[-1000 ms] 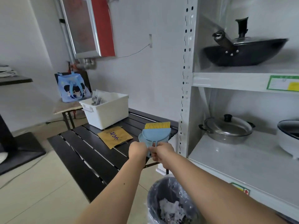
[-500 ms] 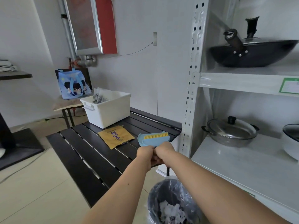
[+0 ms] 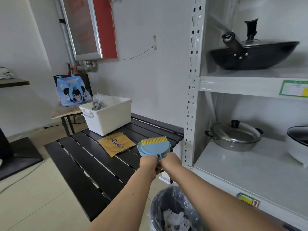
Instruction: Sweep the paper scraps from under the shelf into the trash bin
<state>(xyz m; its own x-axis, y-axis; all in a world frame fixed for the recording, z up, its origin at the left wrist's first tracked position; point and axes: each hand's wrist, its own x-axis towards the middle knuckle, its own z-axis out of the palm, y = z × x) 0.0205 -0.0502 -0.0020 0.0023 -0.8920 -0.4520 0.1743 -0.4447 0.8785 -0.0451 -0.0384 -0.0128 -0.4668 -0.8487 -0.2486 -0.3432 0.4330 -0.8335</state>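
A small blue brush with yellow bristles (image 3: 154, 140) lies nested on a blue dustpan (image 3: 154, 148), both flat over the near right corner of the black slatted table (image 3: 93, 165). My left hand (image 3: 148, 162) and my right hand (image 3: 171, 161) are side by side, both closed on the handles of the set. Below my arms stands a grey trash bin (image 3: 175, 209) lined with a plastic bag, with white paper scraps (image 3: 175, 219) inside. The floor under the white metal shelf (image 3: 250, 172) is hidden.
On the table sit a white plastic crate (image 3: 108, 117) and a yellow packet (image 3: 116, 145). A blue tote bag (image 3: 73, 92) rests on a small stool behind. The shelf holds a black wok (image 3: 253, 54), a lidded steel pot (image 3: 233, 135) and a white pot (image 3: 298, 144).
The brush and dustpan set has come down from upright in the air to lying flat at the table's corner. Both hands kept their hold on the handles.
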